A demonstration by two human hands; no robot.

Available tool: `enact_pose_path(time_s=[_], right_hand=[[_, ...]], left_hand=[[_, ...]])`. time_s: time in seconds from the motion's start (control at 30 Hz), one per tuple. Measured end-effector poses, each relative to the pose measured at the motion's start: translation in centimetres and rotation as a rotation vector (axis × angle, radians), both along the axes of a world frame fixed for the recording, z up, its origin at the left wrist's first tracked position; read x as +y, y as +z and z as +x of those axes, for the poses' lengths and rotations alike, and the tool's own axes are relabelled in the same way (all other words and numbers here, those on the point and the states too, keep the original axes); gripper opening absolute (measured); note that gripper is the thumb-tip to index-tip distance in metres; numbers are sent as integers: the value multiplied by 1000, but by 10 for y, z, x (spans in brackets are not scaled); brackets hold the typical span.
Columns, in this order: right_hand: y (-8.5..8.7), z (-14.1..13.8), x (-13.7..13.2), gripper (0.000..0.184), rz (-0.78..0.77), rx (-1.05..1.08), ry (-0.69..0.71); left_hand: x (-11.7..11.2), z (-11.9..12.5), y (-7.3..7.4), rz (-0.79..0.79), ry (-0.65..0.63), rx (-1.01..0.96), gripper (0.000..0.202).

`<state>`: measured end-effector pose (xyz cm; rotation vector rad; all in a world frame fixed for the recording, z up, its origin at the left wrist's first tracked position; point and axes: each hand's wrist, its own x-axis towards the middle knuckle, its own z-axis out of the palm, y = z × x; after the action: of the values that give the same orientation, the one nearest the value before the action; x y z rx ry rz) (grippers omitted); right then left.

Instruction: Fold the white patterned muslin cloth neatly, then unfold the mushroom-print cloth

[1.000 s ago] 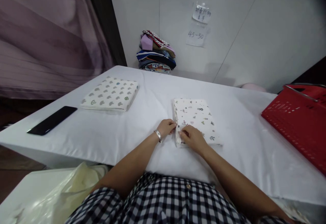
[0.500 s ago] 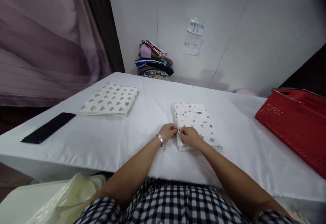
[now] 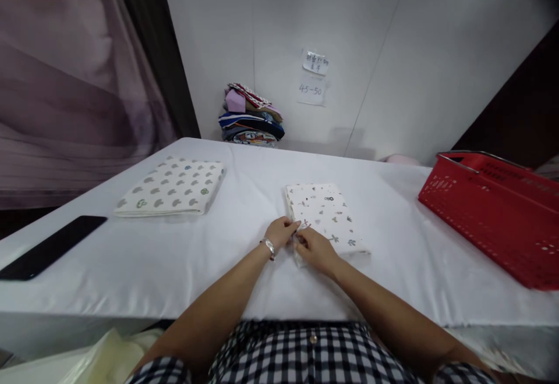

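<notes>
A folded white cloth (image 3: pixel 325 209) printed with small leaves and figures lies on the white-covered table in front of me. At its left edge my left hand (image 3: pixel 282 233), with a silver bracelet on the wrist, pinches the fabric. Close beside it, my right hand (image 3: pixel 317 249) grips the same cloth near its front left corner, fingers curled in. The fingertips of both hands nearly meet, and the bit of edge between them is partly hidden. Farther left lies a second folded white cloth (image 3: pixel 174 186) with grey mushroom prints, untouched.
A black phone-like slab (image 3: pixel 50 247) lies at the table's (image 3: pixel 244 279) left. On the right stands a red plastic basket (image 3: pixel 489 215) with a metal handle. Folded fabrics (image 3: pixel 252 117) are stacked by the back wall, below two paper notes (image 3: pixel 312 78). A pale plastic bag (image 3: pixel 107 361) is below the front edge.
The camera view has shifted, so the scene sits lower and more to the left. Both hands stay at the cloth's left edge, and its front left corner now looks lifted or bunched.
</notes>
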<state>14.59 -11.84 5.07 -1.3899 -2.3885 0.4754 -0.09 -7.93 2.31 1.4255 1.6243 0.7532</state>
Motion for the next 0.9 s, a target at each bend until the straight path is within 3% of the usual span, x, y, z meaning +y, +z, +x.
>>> enact_pose_path(time_s=[0.17, 0.33, 0.5, 0.7, 0.9], right_hand=[[-12, 17, -27, 32, 204, -84, 203], [-29, 29, -39, 53, 314, -92, 265], [-34, 26, -40, 55, 326, -124, 242], [-39, 32, -39, 54, 365, -107, 275], [-37, 29, -38, 52, 343, -124, 279]], left_hand=[[15, 0, 2, -3, -86, 286, 19], [37, 2, 6, 67, -39, 417, 30], [57, 4, 5, 38, 37, 444, 29], [65, 2, -1, 26, 50, 459, 29], [78, 5, 7, 7, 108, 471, 35]])
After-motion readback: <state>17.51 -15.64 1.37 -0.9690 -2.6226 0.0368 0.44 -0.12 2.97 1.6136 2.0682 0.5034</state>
